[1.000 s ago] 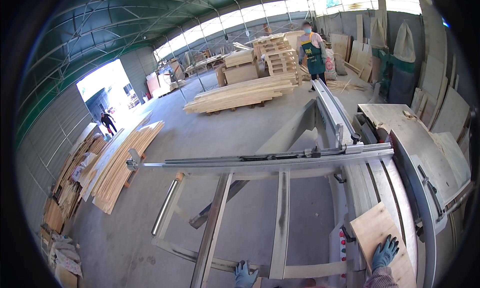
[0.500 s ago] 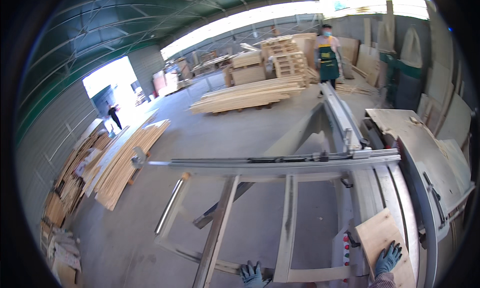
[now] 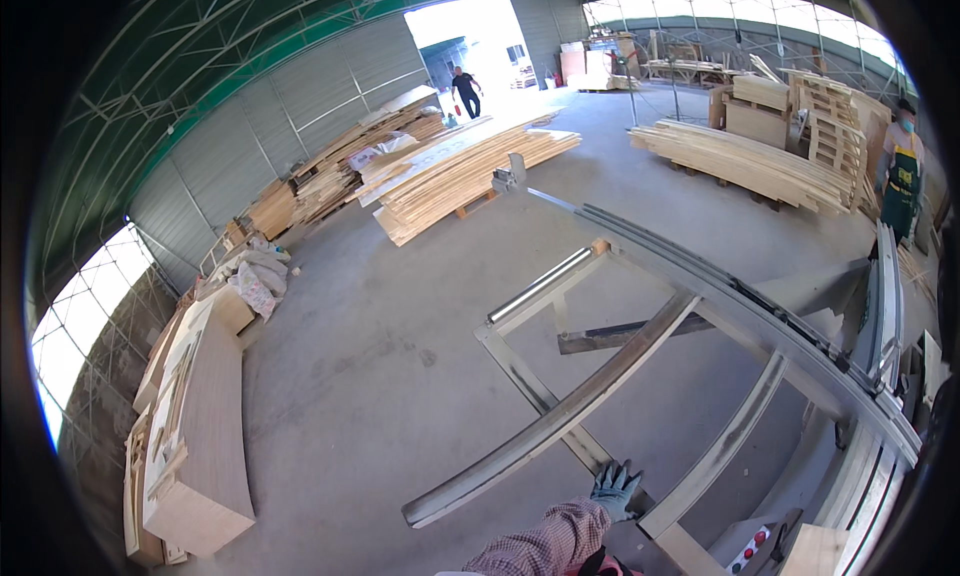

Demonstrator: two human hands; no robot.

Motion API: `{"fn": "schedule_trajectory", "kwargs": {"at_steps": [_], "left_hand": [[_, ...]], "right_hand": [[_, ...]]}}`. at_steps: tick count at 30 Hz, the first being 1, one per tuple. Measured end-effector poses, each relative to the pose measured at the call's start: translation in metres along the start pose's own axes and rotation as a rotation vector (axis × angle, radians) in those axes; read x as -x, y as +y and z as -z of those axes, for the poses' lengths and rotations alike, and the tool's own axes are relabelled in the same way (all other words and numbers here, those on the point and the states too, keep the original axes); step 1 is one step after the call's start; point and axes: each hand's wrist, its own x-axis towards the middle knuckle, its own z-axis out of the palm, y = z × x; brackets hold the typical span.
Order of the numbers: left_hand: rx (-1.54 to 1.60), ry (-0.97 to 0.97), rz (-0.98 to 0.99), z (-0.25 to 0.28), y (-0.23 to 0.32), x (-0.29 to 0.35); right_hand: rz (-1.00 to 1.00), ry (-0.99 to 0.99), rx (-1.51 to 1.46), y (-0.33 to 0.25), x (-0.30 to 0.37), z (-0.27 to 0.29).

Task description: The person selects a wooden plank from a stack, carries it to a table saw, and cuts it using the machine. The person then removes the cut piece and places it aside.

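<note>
My left hand (image 3: 615, 490), in a grey-blue work glove below a checked sleeve, rests on the near bar of a metal sliding-table frame (image 3: 520, 371). Its fingers are spread over the bar, with no loose object in them. My right hand is out of view. At the lower right edge a corner of a plywood board (image 3: 818, 551) shows on the grooved metal table (image 3: 868, 486). Close to it is a control panel with red and green buttons (image 3: 750, 548). A long fence rail (image 3: 720, 281) crosses the far side of the frame.
Stacked planks (image 3: 470, 171) lie beyond the frame, and another plank pile (image 3: 740, 161) stands farther right. A large wooden box-like stack (image 3: 205, 426) is at the left. One person (image 3: 466, 92) is near the bright doorway; another in a green apron (image 3: 902, 181) stands at the far right.
The view has swung left, so the frame sits farther right and the left-hand stack has appeared. My right hand, earlier flat on the plywood board, has left view. My left hand stays on the bar.
</note>
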Motion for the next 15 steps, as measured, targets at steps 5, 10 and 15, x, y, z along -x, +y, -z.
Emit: {"fn": "schedule_trajectory", "kwargs": {"at_steps": [5,10,15], "left_hand": [[-0.014,0.004,-0.008,0.0,0.006,-0.004],[-0.019,0.01,-0.005,-0.002,0.004,-0.005],[0.097,0.022,-0.021,0.006,0.002,-0.008]], "right_hand": [[-0.063,0.037,0.066,-0.012,-0.005,-0.003],[-0.089,0.064,0.087,-0.02,-0.004,-0.003],[-0.095,0.065,0.092,-0.024,0.001,-0.004]]}}
